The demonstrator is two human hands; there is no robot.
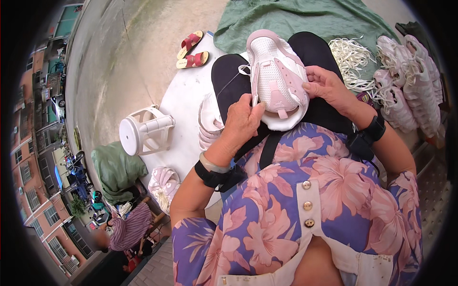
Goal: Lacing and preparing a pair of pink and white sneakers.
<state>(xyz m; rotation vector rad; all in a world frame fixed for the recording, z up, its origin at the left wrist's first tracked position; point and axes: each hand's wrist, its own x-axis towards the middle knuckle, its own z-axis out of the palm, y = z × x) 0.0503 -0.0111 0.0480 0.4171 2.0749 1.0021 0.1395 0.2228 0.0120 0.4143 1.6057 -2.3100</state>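
Note:
A white and pink sneaker [279, 71] rests on my lap between my knees, its toe pointing away from me and its heel opening near my body. My left hand [244, 118] is closed with fingers and thumb on the left edge of the shoe's collar. On the other side, my right hand [329, 88] pinches the right edge by the eyelets, thumb on top. A white lace end [244, 70] sticks out in a loop at the shoe's left side. What lies beneath the fingers of both hands is hidden.
White laces [352, 62] lie in a heap on a green cloth [305, 16] at the right. Several pink-white sneakers [420, 90] are piled beyond them. To the left are stacked shoe parts [209, 124], a white plastic stool [143, 131], red sandals [193, 60] and a shoe bundle [163, 186].

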